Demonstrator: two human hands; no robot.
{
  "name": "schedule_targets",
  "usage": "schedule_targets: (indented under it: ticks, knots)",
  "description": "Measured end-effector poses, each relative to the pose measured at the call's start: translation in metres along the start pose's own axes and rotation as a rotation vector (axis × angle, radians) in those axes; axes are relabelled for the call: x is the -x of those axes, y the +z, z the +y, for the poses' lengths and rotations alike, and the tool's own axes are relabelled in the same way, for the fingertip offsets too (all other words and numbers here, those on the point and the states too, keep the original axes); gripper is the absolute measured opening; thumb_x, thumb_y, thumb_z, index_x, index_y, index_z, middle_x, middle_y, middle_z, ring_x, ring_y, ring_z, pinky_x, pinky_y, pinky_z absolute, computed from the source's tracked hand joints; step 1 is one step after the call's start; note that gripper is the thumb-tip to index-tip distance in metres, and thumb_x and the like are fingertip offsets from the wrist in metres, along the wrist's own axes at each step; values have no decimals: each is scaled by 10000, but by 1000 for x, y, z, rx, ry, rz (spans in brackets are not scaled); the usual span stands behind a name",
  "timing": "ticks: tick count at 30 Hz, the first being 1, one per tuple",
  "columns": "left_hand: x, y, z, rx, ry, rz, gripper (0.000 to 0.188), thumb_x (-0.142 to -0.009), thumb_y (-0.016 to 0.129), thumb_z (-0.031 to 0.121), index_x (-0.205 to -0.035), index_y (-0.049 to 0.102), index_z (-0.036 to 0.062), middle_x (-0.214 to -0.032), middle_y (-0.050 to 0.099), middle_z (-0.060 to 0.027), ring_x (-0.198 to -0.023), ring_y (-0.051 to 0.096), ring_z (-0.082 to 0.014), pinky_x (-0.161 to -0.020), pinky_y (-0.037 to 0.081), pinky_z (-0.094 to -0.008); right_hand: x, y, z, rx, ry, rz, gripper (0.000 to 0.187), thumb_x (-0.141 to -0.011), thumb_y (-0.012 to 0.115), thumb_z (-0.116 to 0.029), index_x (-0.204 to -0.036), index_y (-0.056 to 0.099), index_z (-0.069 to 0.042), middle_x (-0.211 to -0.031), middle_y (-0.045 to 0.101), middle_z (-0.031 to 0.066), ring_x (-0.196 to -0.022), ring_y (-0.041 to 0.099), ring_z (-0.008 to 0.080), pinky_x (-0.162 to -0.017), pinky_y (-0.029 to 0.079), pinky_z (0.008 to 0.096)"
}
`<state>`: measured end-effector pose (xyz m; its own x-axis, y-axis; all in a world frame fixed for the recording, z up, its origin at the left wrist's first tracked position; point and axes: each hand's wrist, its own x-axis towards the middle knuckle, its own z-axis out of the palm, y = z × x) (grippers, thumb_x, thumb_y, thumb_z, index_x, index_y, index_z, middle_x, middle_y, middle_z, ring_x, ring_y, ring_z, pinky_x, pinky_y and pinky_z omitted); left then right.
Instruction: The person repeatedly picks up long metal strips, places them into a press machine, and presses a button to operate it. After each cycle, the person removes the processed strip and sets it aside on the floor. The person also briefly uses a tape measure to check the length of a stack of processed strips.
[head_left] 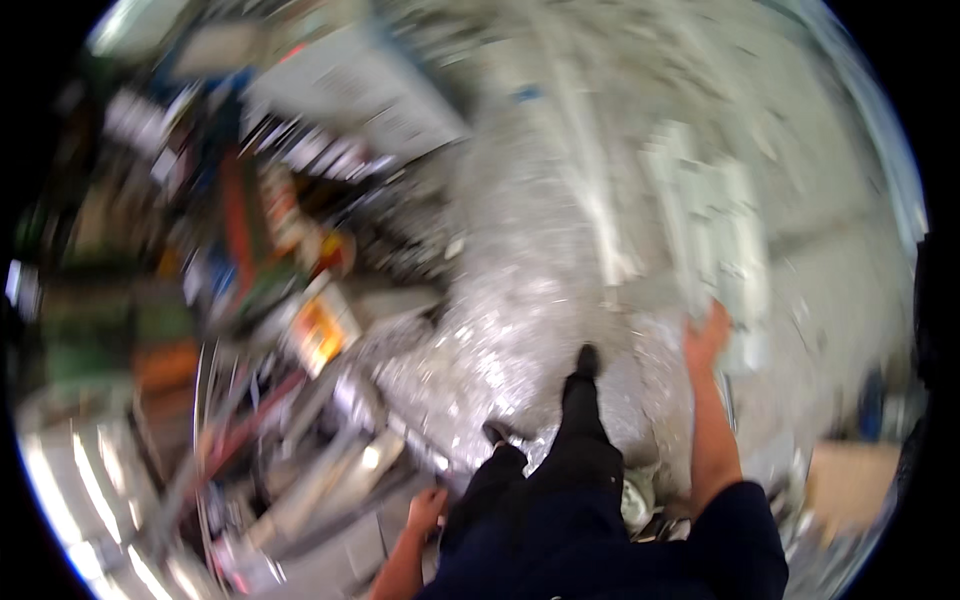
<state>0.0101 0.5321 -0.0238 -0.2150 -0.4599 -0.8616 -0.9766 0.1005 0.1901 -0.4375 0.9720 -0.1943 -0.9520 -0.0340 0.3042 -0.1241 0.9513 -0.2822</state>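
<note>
My right hand [708, 335] reaches forward with its thumb and fingers spread. It is beside the near part of some long white pieces [712, 225] lying on the floor; blur hides whether it touches them, and I see nothing held in it. Low at my left side hangs my left hand [428, 508], near a pile of long metal and board pieces [330, 490]. Its fingers are smeared by motion, and I can make out nothing in it. My legs and dark shoes [587, 360] are in mid-stride on the floor.
Crinkled clear plastic film [500, 350] covers the floor by my feet. A large white box [355, 90] stands at the far left. Below it is clutter with an orange-and-white carton [322, 330]. A brown cardboard piece [850, 485] sits at the near right.
</note>
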Motion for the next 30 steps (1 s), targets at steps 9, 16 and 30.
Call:
schedule_targets:
  ticks: [9, 16, 30]
  knots:
    - [-17, -48, -195, 50, -49, 355, 480, -804, 692, 392, -1085, 666, 3, -1019, 685, -197, -973, 657, -350, -852, 522, -422, 156, 12, -121, -142, -326, -732, 481, -780, 685, -172, -1221, 577, -15, -1198, 567, 219, -1117, 516, 405, -976, 405, 481]
    - [-89, -219, -516, 47, -279, 998, 529, -790, 702, 341, -1159, 559, -10, -1127, 582, -265, -1062, 568, -416, -911, 476, -488, 245, 39, -228, -312, 348, -1082, 447, -838, 686, -186, -1232, 574, -8, -903, 623, 64, -773, 579, 168, -660, 490, 333]
    - [-170, -472, -677, 102, -496, 1201, 554, -695, 769, 240, -1139, 576, -30, -994, 643, -215, -968, 602, -409, -880, 466, -495, 304, -107, -503, -177, 181, -1232, 429, -880, 669, -223, -1263, 558, -66, -949, 634, 31, -807, 622, 150, -656, 521, 324]
